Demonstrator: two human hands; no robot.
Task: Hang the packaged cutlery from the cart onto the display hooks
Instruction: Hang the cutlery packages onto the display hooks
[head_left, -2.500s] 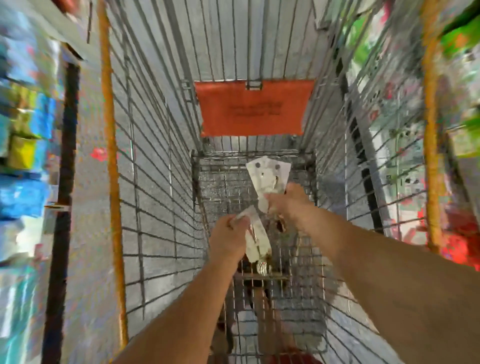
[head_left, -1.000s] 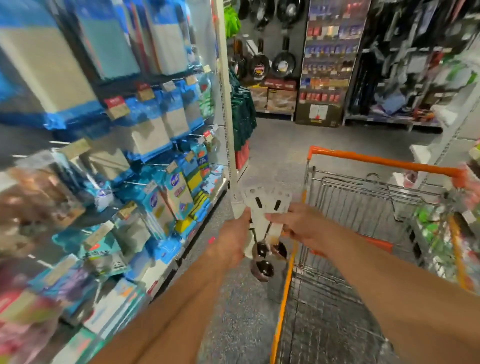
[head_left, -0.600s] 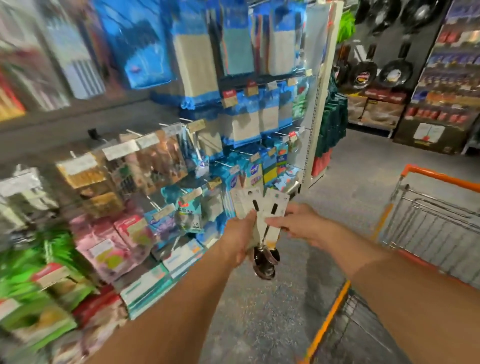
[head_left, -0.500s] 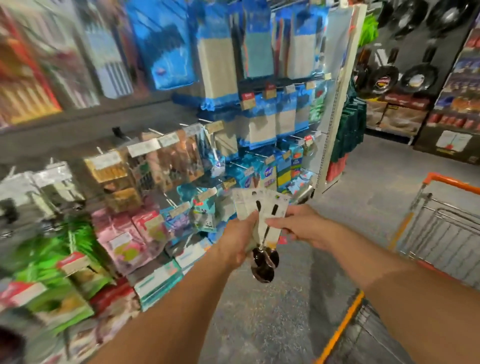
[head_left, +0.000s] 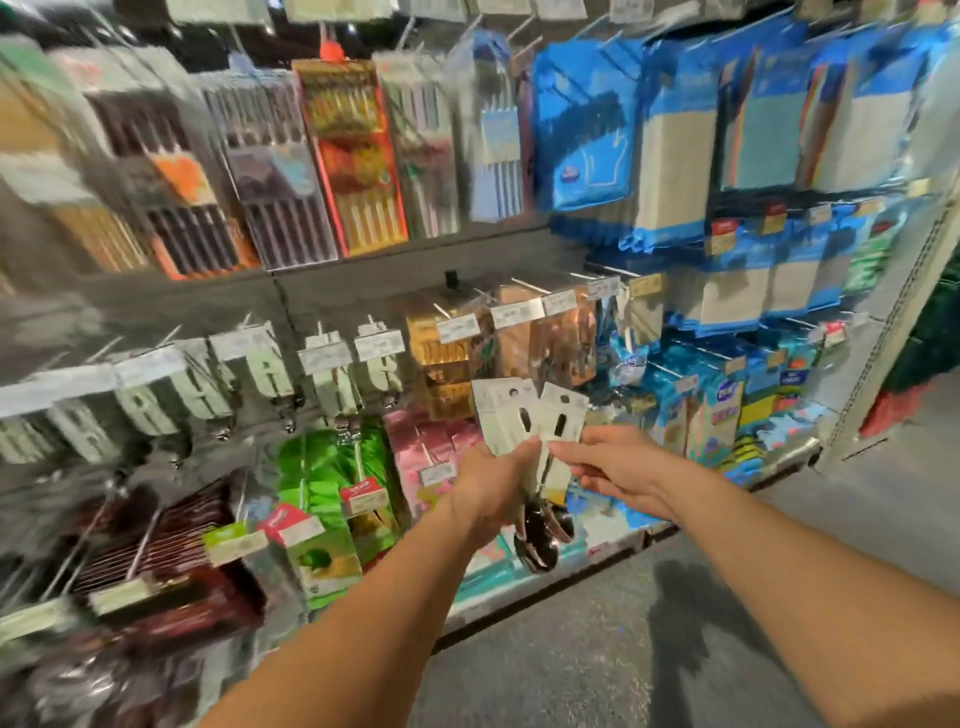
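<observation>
Display wall (head_left: 363, 291) fills most of the view, heavily motion-blurred; no label or price tag is readable. Top row: long clear boxes (head_left: 270, 171) of what look like utensil sets or chopsticks, can't tell which. Right side: blue packs (head_left: 587, 130), contents unclear. Middle row: white carded packs (head_left: 332, 379) hanging on display hooks (head_left: 319, 332); they look like carded cutlery, but blur hides the detail. Below them green packs (head_left: 322, 478) and dark red packs (head_left: 171, 551), left edge smeared. Grey floor (head_left: 597, 665) bottom right. Cart not in view.

Both forearms come in from the bottom edge and are cut off by it.

Packaged cutlery (head_left: 530, 421): a fanned bunch of white cards held in mid-air in front of the lower middle of the wall, near the pink packs (head_left: 436, 441), not touching any hook. Long axis roughly vertical, hang-hole ends up, dark shiny spoon bowls (head_left: 543, 540) down, hanging below the hands. Cards splay slightly, the right one tilted right. Exact card count unclear, they overlap.

Left hand (head_left: 493, 488) grips the bunch, fingers curled round the lower part of the cards, mostly hidden behind them. Right hand (head_left: 618, 467) pinches the right-hand card's lower edge between thumb and fingers.
</observation>
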